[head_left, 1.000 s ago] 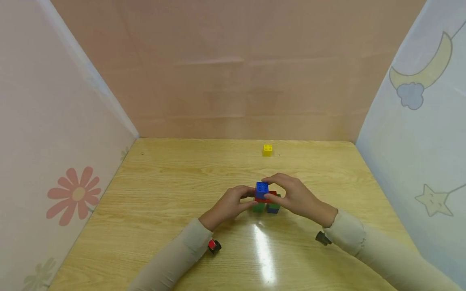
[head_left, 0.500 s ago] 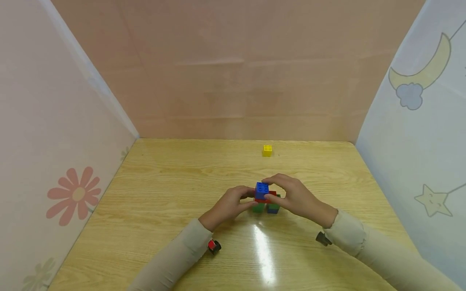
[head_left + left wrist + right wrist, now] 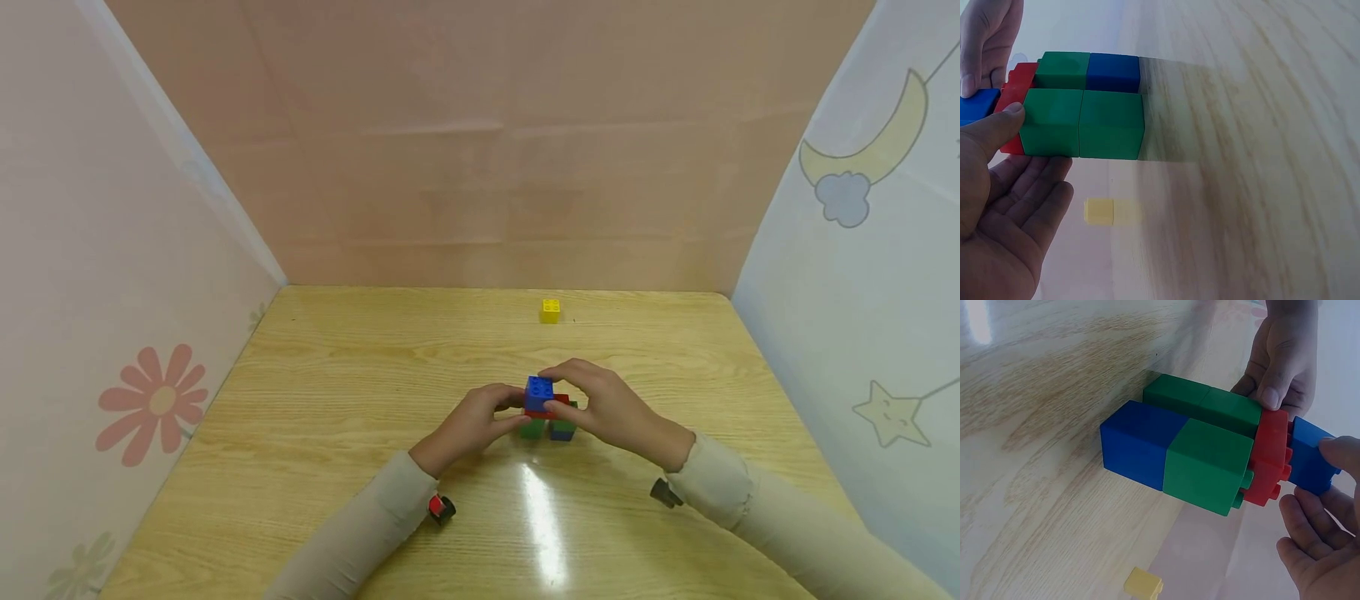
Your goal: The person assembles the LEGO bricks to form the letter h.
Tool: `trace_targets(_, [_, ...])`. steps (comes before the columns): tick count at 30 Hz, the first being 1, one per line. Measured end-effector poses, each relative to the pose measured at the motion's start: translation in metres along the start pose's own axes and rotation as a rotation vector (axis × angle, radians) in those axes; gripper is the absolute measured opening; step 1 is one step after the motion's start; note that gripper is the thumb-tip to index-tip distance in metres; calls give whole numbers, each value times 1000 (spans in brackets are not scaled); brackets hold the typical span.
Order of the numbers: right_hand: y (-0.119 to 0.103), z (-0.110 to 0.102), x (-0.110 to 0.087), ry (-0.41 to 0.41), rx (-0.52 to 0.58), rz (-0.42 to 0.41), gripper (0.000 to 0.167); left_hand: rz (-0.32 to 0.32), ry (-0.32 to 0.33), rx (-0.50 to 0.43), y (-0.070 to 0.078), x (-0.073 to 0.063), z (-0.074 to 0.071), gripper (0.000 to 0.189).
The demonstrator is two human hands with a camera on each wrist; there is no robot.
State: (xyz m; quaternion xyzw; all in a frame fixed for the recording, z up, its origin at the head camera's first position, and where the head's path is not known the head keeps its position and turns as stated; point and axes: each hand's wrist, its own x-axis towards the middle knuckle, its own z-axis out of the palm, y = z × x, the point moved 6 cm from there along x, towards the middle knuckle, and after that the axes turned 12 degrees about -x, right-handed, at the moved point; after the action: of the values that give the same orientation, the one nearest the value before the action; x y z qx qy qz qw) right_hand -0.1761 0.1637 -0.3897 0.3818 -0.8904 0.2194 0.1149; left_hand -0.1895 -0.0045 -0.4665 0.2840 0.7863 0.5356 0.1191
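Note:
A small structure of toy building bricks stands on the wooden table [image 3: 337,375]. One column has two green bricks [image 3: 1113,125]; the other has a green brick [image 3: 1207,465] above a blue one [image 3: 1135,444]. Across the top lies a red brick [image 3: 1269,456], sticking out unevenly over the second column. My left hand [image 3: 472,421] pinches the structure near where red meets green, thumb in front and fingers behind. With thumb and fingers, my right hand [image 3: 618,408] holds a blue brick [image 3: 539,396] at the red brick's left end. Whether it is fully seated I cannot tell.
A yellow brick [image 3: 551,312] sits near the table's far edge. A pinkish back wall [image 3: 480,167] and pale side panels with drawings enclose the table. Dark wrist cameras [image 3: 666,492] hang under both sleeves, close to the tabletop.

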Motion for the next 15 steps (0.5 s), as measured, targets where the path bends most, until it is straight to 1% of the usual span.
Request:
trace_targets(5, [-1, 0, 0, -8, -3, 12, 42, 4, -2, -12, 1, 0, 0, 41])
trace_targets(15, [-3, 1, 2, -26, 7, 18, 41, -10, -6, -13, -2, 0, 0, 42])
